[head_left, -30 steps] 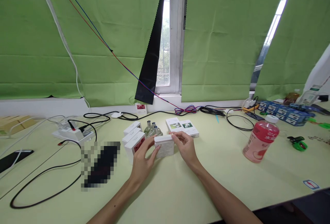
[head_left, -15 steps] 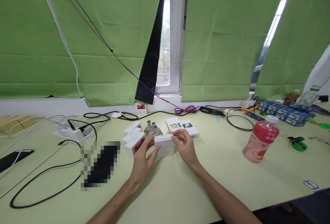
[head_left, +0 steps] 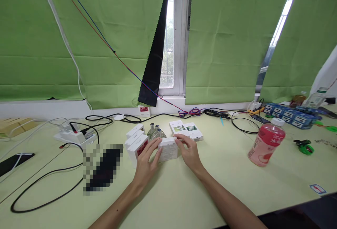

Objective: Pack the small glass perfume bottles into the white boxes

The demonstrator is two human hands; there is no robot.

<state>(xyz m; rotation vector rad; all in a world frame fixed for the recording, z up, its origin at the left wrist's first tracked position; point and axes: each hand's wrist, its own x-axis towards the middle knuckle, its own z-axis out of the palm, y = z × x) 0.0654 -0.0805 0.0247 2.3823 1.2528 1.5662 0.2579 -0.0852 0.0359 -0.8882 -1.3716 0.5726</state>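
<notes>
"Steadying is how I'd read it: the left hand point(head_left: 145, 161) has its fingers over one upper corner of the white box point(head_left: 169, 151) and its thumb against the near face, a narrow grip."

"And the right hand point(head_left: 190, 152)?"

"Narrow as well, its fingertips holding the opposite upper corner. With both ends pinned, the box probably can't swivel or tip."

"Where does the box sit, exactly?"

"Upright on the table point(head_left: 171, 195), between the two hands, with its printed face towards the person. The table seems to carry the weight, so the fingers need only light pressure. Its top panel looks closed, though I can't tell whether the flap is fully tucked."

"What's around it?"

"Just to the left of the box, a group of white cartons point(head_left: 136, 141) stands close together. They may be lined up that way to save room. Just behind the box are small glass bottles point(head_left: 157, 133) with silvery caps, partly hidden by it. They're upright, likely because that suits their shape."

"Those picture-topped packs point(head_left: 185, 130)?"

"Behind the box and to its right, lying flat, which leaves the flower pictures facing up."

"And the pink drink bottle point(head_left: 267, 144)?"

"Well off to the right of the box, upright, far enough that neither elbow seems likely to catch it."
</notes>
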